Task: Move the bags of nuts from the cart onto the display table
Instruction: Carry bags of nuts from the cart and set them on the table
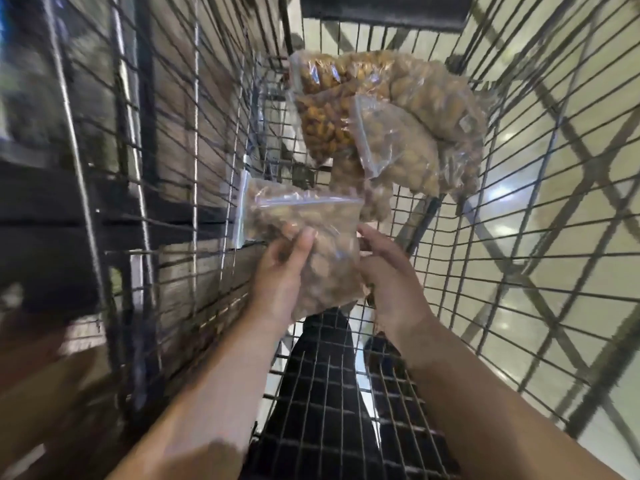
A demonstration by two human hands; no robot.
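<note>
Both my hands are inside the wire cart. Between them is a clear zip bag of pale brown nuts, lifted above the cart floor. My left hand grips its left side with the thumb on top. My right hand holds its right edge. Farther in, several more nut bags lie piled on the cart floor: a dark amber one, a pale one with a zip strip and a big bag of larger pale nuts. The picture is blurred.
The cart's wire walls rise on the left and right. A dark wooden structure stands outside the left wall. My dark trouser legs show through the near mesh. Shiny pale floor lies beneath.
</note>
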